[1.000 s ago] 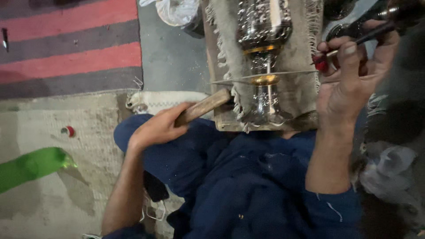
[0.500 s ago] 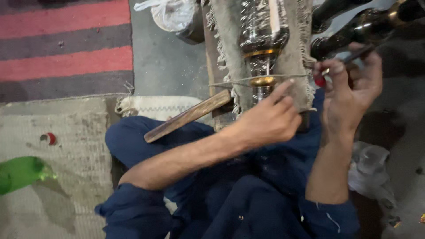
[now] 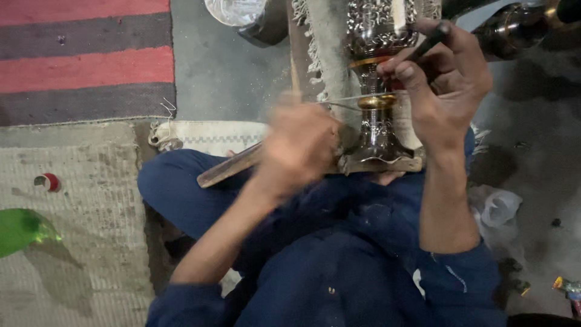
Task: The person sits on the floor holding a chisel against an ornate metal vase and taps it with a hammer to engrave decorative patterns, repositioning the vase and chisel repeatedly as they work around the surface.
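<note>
pinching a thin dark tool (image 3: 431,41) in its fingertips, the right hand (image 3: 445,82) rests against the ornate metal stand (image 3: 376,91), which lies on a fringed cloth (image 3: 327,54) across the lap. left hand (image 3: 299,148) is motion-blurred, closed around a wooden stick (image 3: 227,171) just beside the stand's base. green bottle (image 3: 21,230) and small red cap (image 3: 49,181) lie well apart on the woven mat (image 3: 72,200).

The left hand (image 3: 299,145), blurred, grips a wooden stick (image 3: 233,169) beside an ornate metal vessel (image 3: 378,91) (silver, with a brass band); the right hand (image 3: 445,79) pinches a thin dark tool (image 3: 426,42) against it.
</note>
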